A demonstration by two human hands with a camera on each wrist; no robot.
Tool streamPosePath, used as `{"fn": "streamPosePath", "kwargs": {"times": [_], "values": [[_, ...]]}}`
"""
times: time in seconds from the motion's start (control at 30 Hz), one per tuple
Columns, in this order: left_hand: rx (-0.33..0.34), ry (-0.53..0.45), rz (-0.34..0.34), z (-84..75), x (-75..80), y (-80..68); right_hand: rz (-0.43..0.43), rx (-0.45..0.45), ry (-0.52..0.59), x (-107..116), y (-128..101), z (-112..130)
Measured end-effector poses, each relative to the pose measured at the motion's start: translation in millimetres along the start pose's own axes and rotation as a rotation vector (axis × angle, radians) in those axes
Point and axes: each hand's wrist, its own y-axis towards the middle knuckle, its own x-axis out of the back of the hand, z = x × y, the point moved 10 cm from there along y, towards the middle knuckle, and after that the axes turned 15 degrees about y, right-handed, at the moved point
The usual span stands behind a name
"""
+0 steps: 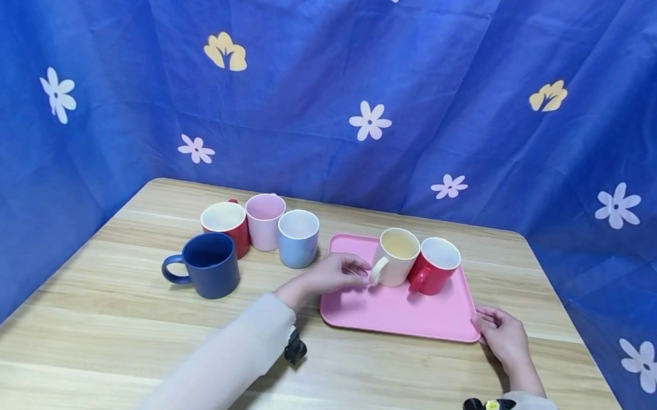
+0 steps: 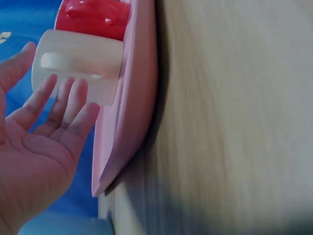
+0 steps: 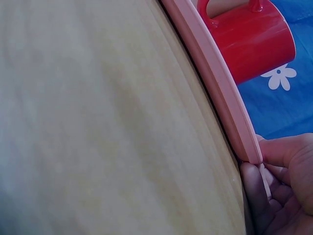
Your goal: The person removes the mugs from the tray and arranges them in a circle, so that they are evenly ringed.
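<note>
On a pink tray (image 1: pixel 412 318) a cream mug (image 1: pixel 398 263) and a red mug (image 1: pixel 435 276) stand upright side by side, their handles toward the front left. My left hand (image 1: pixel 334 274) is over the tray's left part, fingertips right at the cream mug's handle (image 1: pixel 379 271). The left wrist view shows that hand (image 2: pixel 51 127) with its fingers spread and slightly bent, not wrapped around the handle. At the tray's right front corner my right hand (image 1: pixel 501 337) pinches the rim; its thumb and fingers (image 3: pixel 279 149) are on either side of the edge.
To the left of the tray stand a dark blue mug (image 1: pixel 212 273), a red mug with a white inside (image 1: pixel 239 233), a pink mug (image 1: pixel 265 225) and a light blue mug (image 1: pixel 298 245). Behind the wooden table (image 1: pixel 117 336) hangs a blue patterned curtain (image 1: pixel 290 110).
</note>
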Motion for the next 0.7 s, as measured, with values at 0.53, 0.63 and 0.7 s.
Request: {"fn": "streamPosePath", "kwargs": {"times": [0.53, 0.63, 0.7], "values": [[0.033, 0.021, -0.119, -6.1, -8.6, 15.7, 0.001, 0.005, -0.005, 0.2, -0.2, 0.9], [0.061, -0.004, -0.14, -5.4, -10.0, 17.2, 0.004, 0.0, -0.001, -0.1, -0.9, 0.7], [0.067, -0.015, -0.153, -4.6, -10.7, 18.4, 0.004, 0.0, -0.001, -0.2, -1.0, 0.8]]}}
